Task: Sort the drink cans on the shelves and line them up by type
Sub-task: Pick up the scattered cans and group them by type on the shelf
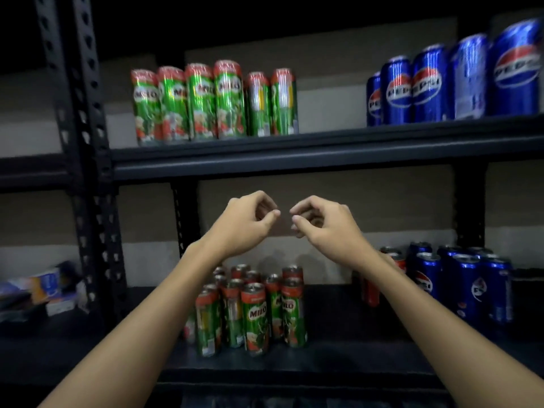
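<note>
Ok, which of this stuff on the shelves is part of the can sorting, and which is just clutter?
Part of the job:
- Milo cans, upper shelf
- Pepsi cans, upper shelf
- Milo cans, lower shelf
- Pepsi cans, lower shelf
- red cans beside the lower Pepsi, partly hidden by the right arm

Just lying about:
- packets and boxes on the neighbouring shelf at left

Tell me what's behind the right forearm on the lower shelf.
Red cans beside the blue Pepsi cans, partly hidden by the right forearm; their count and brand cannot be seen.
</note>
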